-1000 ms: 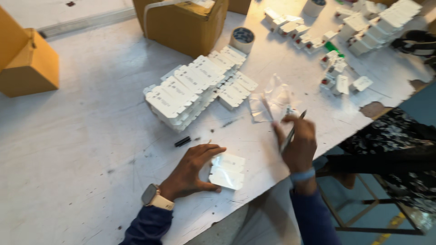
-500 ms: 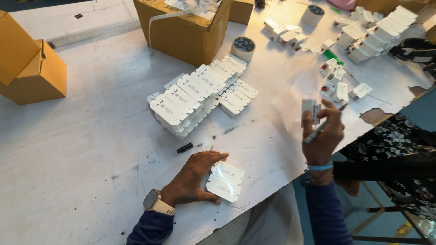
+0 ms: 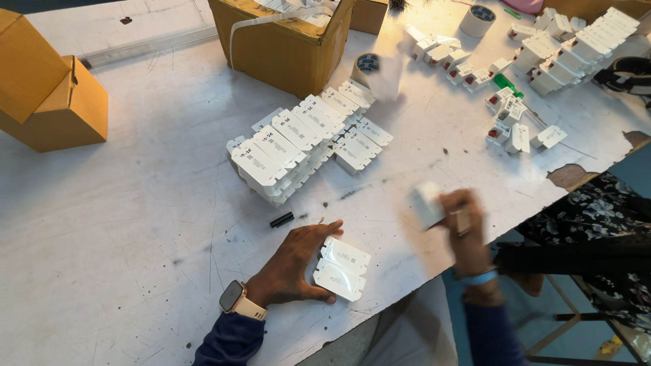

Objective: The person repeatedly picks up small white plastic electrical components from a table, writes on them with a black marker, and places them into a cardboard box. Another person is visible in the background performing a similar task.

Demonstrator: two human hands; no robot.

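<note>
My left hand [image 3: 293, 266] lies flat on the white table [image 3: 135, 224], fingers curled round the edge of a flattened white carton blank [image 3: 342, 269] near the front edge. My right hand [image 3: 464, 227], blurred by motion, hovers over the table edge and grips a small white box-shaped item [image 3: 427, 203]; a thin dark stick seen in it earlier cannot be made out now. A spread pile of flat white carton blanks [image 3: 298, 142] lies beyond my left hand. A small black cap-like piece [image 3: 281, 219] rests just above my left fingers.
Brown cardboard boxes stand at the left [image 3: 47, 95] and back centre [image 3: 285, 41]. Two tape rolls [image 3: 369, 64] [image 3: 478, 20] and rows of small white switch parts [image 3: 576, 47] fill the back right. A person in patterned cloth [image 3: 597, 224] sits at right.
My right hand swung from the clear wrapper near the pile over to the right and back toward me, now holding a white item. My left hand shifted the carton blank slightly.
</note>
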